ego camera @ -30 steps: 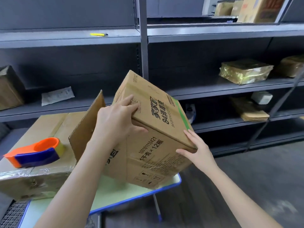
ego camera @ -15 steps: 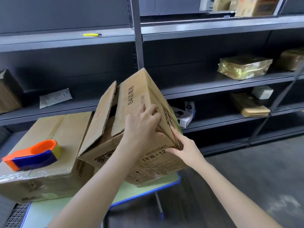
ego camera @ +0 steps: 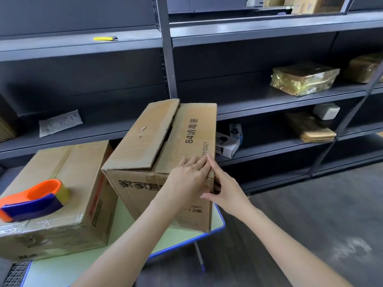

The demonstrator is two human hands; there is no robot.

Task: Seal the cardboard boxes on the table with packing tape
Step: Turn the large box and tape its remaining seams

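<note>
A printed cardboard box (ego camera: 145, 195) stands on the pale green table (ego camera: 178, 237) near its right corner, top flaps folded down but untaped, the left flap slightly raised. My left hand (ego camera: 186, 181) lies flat over the box's near right top edge with straight fingers. My right hand (ego camera: 223, 187) touches the right corner of the same box, fingers mostly straight. To the left sits a second box (ego camera: 68, 183), its seams taped. An orange and blue tape dispenser (ego camera: 33, 199) rests on top of that box.
Grey metal shelving (ego camera: 259, 27) runs behind the table. It holds wrapped parcels (ego camera: 304, 77), a small white carton (ego camera: 227, 145), a grey pouch (ego camera: 60, 123) and a yellow cutter (ego camera: 104, 38). Open grey floor lies to the right of the table.
The printed box has been turned from a tilted, lifted pose and set upright on the table. Both hands slid to its near right top corner.
</note>
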